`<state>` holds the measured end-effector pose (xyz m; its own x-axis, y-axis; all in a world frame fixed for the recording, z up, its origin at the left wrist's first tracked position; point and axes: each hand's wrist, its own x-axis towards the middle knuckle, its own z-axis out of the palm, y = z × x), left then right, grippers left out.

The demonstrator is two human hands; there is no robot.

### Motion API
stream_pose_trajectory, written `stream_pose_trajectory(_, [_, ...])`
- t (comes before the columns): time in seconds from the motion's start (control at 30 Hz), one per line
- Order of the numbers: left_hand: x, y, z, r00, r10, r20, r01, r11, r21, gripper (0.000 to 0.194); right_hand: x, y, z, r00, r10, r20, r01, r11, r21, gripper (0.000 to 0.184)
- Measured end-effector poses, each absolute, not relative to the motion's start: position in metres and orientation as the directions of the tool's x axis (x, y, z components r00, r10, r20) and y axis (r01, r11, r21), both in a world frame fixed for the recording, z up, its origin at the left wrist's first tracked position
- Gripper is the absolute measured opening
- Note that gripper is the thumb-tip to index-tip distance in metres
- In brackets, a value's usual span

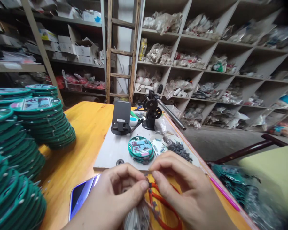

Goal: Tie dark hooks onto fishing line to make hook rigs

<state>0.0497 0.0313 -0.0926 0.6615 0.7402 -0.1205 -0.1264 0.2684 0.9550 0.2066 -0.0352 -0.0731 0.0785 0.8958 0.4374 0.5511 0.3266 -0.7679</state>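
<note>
My left hand point(122, 188) has thumb and fingertips pinched together above the near part of the table. What it pinches is too small and blurred to name. Close beside it, my right hand point(184, 185) curls with thumb and forefinger near each other at the same spot; anything between them is hidden. Under the hands lies a tool with orange-red loop handles point(175, 220), partly covered. A round greyish, translucent object point(136, 218) sits below my left hand. Just beyond the fingers rests a green round spool with a printed label point(141, 148).
Stacks of green spools point(43, 118) stand at the left. A phone point(82, 195) lies near my left wrist. On the white board are a black stand point(121, 115), a geared device with a metal rod point(152, 110), a tray of small dark parts point(179, 150) and a ring point(120, 162).
</note>
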Motion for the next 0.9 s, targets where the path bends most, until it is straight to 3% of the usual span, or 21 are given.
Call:
stream_pose_trajectory(0.23, [0.048, 0.034, -0.089, 0.653, 0.738, -0.169, -0.112, 0.315, 0.943, 0.032, 0.208, -0.035, -0.072, 0.171, 0.886, 0.430, 0.488, 0.303, -0.818, 0.007])
stream_pose_trajectory(0.5, [0.048, 0.029, -0.089, 0.629, 0.758, -0.175, -0.123, 0.319, 0.940, 0.031, 0.199, -0.039, -0.074, 0.194, 0.964, 0.182, 0.238, 0.133, -0.962, 0.007])
stream_pose_trajectory(0.7, [0.053, 0.025, -0.084, 0.604, 0.785, -0.137, -0.102, 0.247, 0.964, 0.033, 0.197, -0.037, -0.073, 0.196, 0.969, 0.148, 0.190, 0.110, -0.975, 0.011])
stream_pose_trajectory(0.9, [0.053, 0.025, -0.085, 0.616, 0.773, -0.152, -0.168, 0.318, 0.933, 0.034, 0.199, -0.036, -0.075, 0.186, 0.980, 0.068, 0.084, 0.053, -0.995, 0.017])
